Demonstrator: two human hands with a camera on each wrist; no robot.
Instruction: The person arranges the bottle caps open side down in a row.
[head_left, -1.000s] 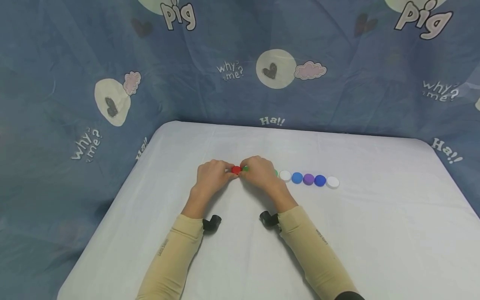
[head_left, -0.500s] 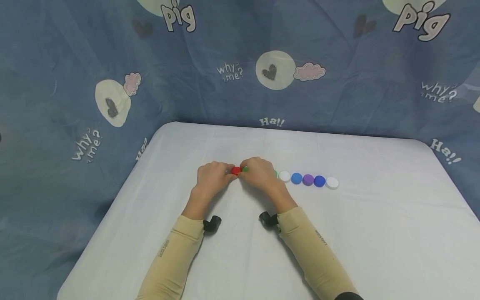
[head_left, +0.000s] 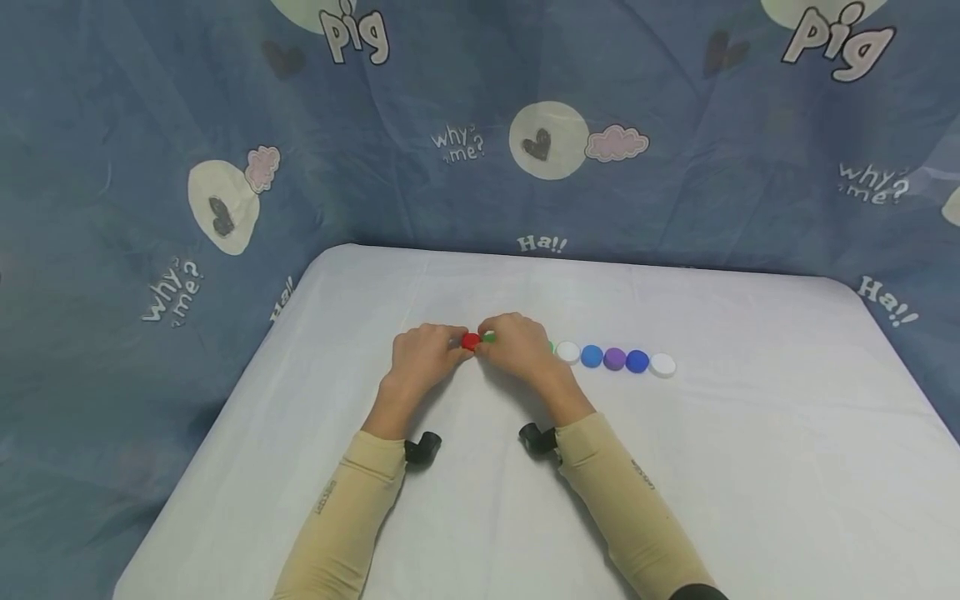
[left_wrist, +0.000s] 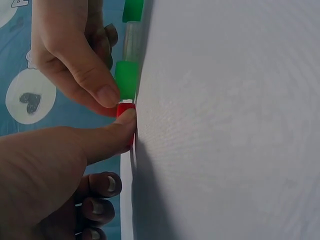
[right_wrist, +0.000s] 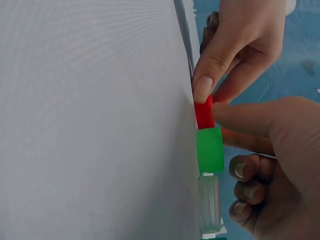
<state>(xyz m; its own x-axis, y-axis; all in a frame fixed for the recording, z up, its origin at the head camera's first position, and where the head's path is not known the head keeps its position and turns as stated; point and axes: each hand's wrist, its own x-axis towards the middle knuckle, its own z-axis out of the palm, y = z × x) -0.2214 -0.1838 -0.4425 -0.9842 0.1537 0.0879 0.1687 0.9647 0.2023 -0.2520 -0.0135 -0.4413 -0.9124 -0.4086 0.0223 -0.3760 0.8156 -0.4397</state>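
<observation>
In the head view my left hand (head_left: 426, 354) is at the left end of a row of bottle caps. It pinches the red bottle cap (left_wrist: 126, 107) between thumb and forefinger, close to the tabletop. From the other side my right hand (head_left: 516, 344) reaches to the same red cap, its thumb tip at the edge that faces the green bottle cap (right_wrist: 210, 150). The right forefinger passes behind, partly hidden by the green cap. The other right fingers are curled back. Beside the green cap lies a clear ribbed cap (right_wrist: 209, 202), which the right hand covers in the head view.
The row runs on to the right with a white cap (head_left: 568, 352), a light blue cap (head_left: 592, 356), a purple cap (head_left: 614, 359), a dark blue cap (head_left: 637, 361) and another white cap (head_left: 663, 365). A white cloth (head_left: 750, 467) covers the table; a blue printed curtain (head_left: 420, 200) hangs behind.
Both hands stay at the red cap with hardly any movement. The whole scene shifts very slightly in the head view.
</observation>
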